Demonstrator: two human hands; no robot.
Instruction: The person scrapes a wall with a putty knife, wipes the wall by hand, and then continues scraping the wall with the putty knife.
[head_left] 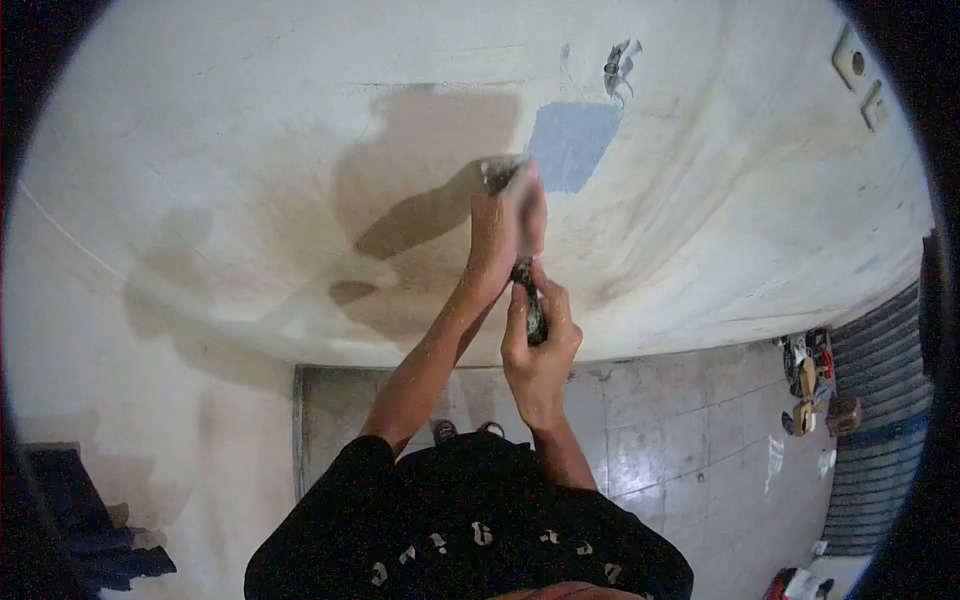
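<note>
A scraper with a dark, speckled handle and a dirty grey blade is held upright against the pale wall. My right hand is closed around the handle's lower end. Higher up, my left hand lies along the tool near the blade, closed on it; its fingers are partly smeared. The hand covers the middle of the scraper. Just right of the blade is a blue-grey patch on the wall, and above that a torn, peeling spot.
Switches or sockets sit on the wall at upper right. A tiled floor lies below, with my shoes on it. Assorted items lie beside a corrugated shutter. Dark cloth hangs at lower left.
</note>
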